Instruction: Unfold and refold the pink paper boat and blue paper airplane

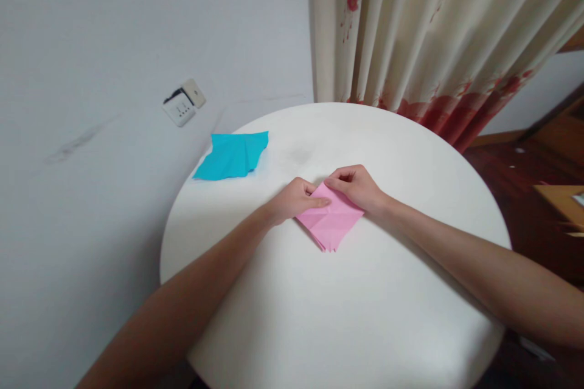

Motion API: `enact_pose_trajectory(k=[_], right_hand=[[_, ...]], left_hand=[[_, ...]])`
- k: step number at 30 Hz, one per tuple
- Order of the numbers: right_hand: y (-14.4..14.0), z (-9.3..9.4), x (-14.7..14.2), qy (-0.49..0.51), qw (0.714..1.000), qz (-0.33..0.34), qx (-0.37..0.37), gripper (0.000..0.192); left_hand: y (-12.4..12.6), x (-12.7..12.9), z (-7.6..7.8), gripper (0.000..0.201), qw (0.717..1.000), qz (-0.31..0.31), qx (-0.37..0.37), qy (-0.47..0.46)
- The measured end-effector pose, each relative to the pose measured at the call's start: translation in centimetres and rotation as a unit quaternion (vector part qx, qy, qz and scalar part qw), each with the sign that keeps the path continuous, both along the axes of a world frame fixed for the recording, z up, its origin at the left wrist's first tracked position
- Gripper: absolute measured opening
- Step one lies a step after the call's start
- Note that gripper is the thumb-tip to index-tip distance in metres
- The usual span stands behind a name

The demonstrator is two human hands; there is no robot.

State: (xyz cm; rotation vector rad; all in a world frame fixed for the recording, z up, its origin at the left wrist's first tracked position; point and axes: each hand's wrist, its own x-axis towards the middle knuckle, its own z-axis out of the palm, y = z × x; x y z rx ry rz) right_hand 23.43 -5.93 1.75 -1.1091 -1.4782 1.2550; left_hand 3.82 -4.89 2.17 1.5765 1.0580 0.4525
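Note:
A pink folded paper (331, 223), diamond-shaped with several layers, lies near the middle of the round white table (319, 316). My left hand (297, 197) presses on its upper left edge, the index finger stretched flat across the paper. My right hand (357, 186) pinches the paper's top corner between thumb and fingers. The lower tip of the paper points toward me and lies free on the table.
A blue creased paper (232, 155) lies at the table's far left edge. A wall socket (184, 102) sits on the white wall behind it. A floral curtain (424, 30) hangs beyond the table; wooden floor and furniture (559, 194) are at right.

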Motion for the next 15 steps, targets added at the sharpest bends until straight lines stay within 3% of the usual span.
enact_pose_trajectory(k=[8, 15], right_hand=[[0.6, -0.5, 0.8, -0.044, 0.998, 0.015, -0.035, 0.044], [1.0, -0.4, 0.8, -0.025, 0.995, -0.099, -0.018, 0.045]], left_hand=[[1.0, -0.1, -0.6, 0.045, 0.984, 0.152, 0.055, -0.074], [1.2, 0.3, -0.5, 0.054, 0.977, 0.124, 0.100, -0.143]])
